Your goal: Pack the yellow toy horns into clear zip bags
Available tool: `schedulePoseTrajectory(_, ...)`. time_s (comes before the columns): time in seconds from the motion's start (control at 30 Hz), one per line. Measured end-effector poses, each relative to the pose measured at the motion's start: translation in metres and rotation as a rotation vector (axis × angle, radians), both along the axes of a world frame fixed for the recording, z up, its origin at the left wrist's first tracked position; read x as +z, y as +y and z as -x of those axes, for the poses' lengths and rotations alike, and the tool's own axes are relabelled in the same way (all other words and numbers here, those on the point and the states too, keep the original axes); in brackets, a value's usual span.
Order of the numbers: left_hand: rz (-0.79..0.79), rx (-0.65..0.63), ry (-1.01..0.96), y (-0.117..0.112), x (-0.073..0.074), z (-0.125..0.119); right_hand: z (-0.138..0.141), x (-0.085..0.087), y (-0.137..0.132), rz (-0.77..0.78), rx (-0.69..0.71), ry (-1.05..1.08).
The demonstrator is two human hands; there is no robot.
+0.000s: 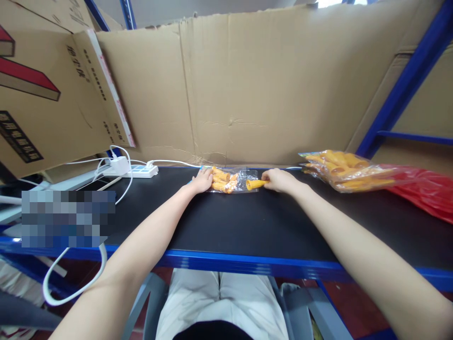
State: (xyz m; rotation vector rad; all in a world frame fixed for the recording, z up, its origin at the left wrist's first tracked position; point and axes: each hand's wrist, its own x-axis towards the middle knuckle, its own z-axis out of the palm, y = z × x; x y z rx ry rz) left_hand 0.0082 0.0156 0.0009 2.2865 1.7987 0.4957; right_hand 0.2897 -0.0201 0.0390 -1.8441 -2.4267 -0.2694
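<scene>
A clear plastic bag point(242, 182) with several yellow cone-shaped plastic pieces point(220, 177) in it lies on the black tabletop. At its left end, my left hand point(203, 181) is closed on the bag, near a bit of blue printing. My right hand point(279, 180) pinches the narrow tip of one yellow cone-shaped piece point(253, 184) at the bag's right end. The wide end of that piece points left, toward the bag; whether it is still partly inside the film, I cannot tell.
A larger bag of yellow cones point(339, 169) lies at the right beside a red plastic bag point(424, 186). A white power strip point(139, 171) with cables sits at the left. Cardboard point(247, 85) walls the back; a blue metal edge point(247, 262) runs along the front.
</scene>
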Motion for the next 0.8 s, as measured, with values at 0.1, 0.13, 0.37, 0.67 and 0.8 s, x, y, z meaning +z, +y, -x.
schedulePoseTrajectory(0.1,-0.017,-0.011,-0.020,0.000,0.000,0.000,0.001,0.000,0.000,0.034,0.058,0.032)
schedulePoseTrajectory(0.13,-0.021,-0.014,-0.029,0.000,-0.001,0.000,0.002,0.000,0.000,0.036,0.090,0.060)
schedulePoseTrajectory(0.37,0.070,-0.111,-0.266,0.002,0.000,-0.005,0.012,0.004,-0.005,0.080,0.299,0.329)
schedulePoseTrajectory(0.67,0.274,-0.215,-0.585,-0.009,0.007,-0.010,0.021,0.005,-0.012,0.039,0.418,0.347)
schedulePoseTrajectory(0.8,0.302,-0.218,-0.617,-0.013,0.010,-0.011,0.020,0.006,-0.013,0.100,0.414,0.458)
